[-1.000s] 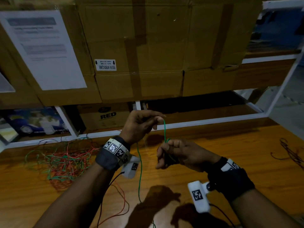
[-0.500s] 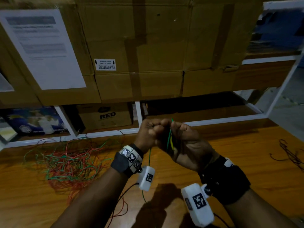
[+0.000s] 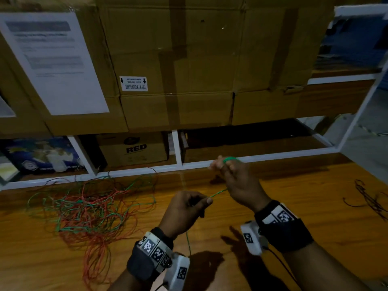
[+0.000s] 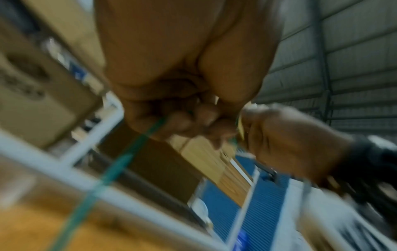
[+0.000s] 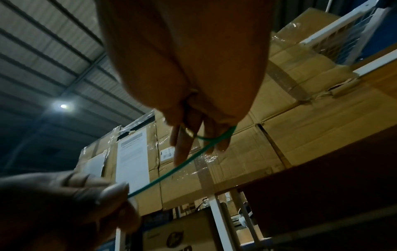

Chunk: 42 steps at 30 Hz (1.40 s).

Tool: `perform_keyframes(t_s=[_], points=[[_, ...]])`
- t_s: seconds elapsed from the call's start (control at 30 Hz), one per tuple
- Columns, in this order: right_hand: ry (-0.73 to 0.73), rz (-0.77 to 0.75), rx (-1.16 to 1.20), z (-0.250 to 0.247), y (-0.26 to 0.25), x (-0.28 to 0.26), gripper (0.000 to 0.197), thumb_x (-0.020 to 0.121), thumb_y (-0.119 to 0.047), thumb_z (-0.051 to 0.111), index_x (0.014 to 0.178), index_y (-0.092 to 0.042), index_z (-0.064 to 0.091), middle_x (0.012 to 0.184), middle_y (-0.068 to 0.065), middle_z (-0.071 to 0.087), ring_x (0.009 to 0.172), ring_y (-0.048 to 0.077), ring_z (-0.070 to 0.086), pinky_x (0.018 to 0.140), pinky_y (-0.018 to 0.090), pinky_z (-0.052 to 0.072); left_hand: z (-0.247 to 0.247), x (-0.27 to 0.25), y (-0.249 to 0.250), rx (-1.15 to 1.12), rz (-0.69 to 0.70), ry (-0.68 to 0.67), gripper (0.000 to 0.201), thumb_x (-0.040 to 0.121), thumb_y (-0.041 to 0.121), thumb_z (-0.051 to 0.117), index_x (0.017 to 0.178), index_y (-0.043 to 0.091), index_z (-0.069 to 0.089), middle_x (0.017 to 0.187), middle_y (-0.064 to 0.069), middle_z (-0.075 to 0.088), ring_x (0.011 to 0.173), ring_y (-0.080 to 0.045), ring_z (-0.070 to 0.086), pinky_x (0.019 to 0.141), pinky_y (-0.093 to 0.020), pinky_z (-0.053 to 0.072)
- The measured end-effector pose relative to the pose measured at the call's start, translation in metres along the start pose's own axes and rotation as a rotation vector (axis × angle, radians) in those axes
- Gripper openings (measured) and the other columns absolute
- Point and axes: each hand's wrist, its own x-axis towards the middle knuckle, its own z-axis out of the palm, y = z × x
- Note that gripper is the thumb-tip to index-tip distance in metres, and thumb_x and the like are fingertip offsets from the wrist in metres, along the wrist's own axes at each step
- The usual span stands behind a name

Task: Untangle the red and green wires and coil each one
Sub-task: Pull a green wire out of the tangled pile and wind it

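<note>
Coiling of the green wire (image 3: pixel 218 193) is barely begun: the right hand (image 3: pixel 237 181) carries a few loops round its fingers, the left hand (image 3: pixel 184 208) pinches the strand, and the red-and-green tangle (image 3: pixel 88 206) (most of it) lies unsorted on the table (image 3: pixel 294 206).

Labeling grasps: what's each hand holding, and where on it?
Both hold the green wire. Left hand pinches the straight run between thumb and finger; right hand has it looped round its fingers.
</note>
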Motion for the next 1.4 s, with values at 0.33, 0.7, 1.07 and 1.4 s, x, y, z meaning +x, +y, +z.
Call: perform_keyframes(t_s=[0.33, 0.7, 1.07, 1.4], points=[[-0.675, 0.147, 0.113, 0.002, -0.026, -0.022, 0.045, 0.110, -0.037, 0.042, 0.094, -0.013, 0.077, 0.102, -0.004, 0.075, 0.102, 0.006, 0.067, 0.099, 0.036, 0.051, -0.057, -0.008, 0.016, 0.187, 0.319, 0.100, 0.021, 0.095, 0.049, 0.065, 0.096, 0.032, 0.077, 0.079, 0.012, 0.072, 0.072, -0.011, 0.069, 0.060, -0.043, 0.056], [-0.871, 0.223, 0.669, -0.002, -0.030, -0.030, 0.028, 0.111, -0.017, 0.039, 0.104, -0.003, 0.062, 0.085, 0.016, 0.066, 0.114, 0.047, 0.064, 0.097, 0.050, 0.053, -0.082, 0.023, 0.063, 0.049, 0.398, -0.099, 0.029, 0.082, 0.027, 0.083, 0.102, 0.007, 0.077, 0.082, 0.000, 0.079, 0.078, -0.017, 0.078, 0.070, -0.051, 0.062], [-0.580, 0.163, 1.621, 0.007, -0.041, -0.030, 0.030, 0.108, -0.022, 0.046, 0.117, -0.002, 0.066, 0.110, 0.015, 0.072, 0.121, 0.031, 0.063, 0.116, 0.046, 0.042, -0.020, 0.040, 0.048, -0.426, 0.271, 0.011, 0.022, 0.096, 0.012, 0.063, 0.095, -0.008, 0.072, 0.084, -0.005, 0.077, 0.074, -0.015, 0.071, 0.066, -0.031, 0.057], [0.167, 0.243, 1.623, -0.026, -0.047, -0.006, 0.026, 0.109, -0.021, 0.035, 0.105, -0.010, 0.058, 0.130, 0.016, 0.069, 0.128, 0.029, 0.062, 0.110, 0.043, 0.048, 0.051, -0.010, 0.006, -0.458, -0.057, 0.020, 0.037, 0.103, 0.034, 0.058, 0.084, 0.006, 0.073, 0.054, -0.003, 0.039, 0.044, -0.018, 0.028, 0.048, -0.028, 0.027]])
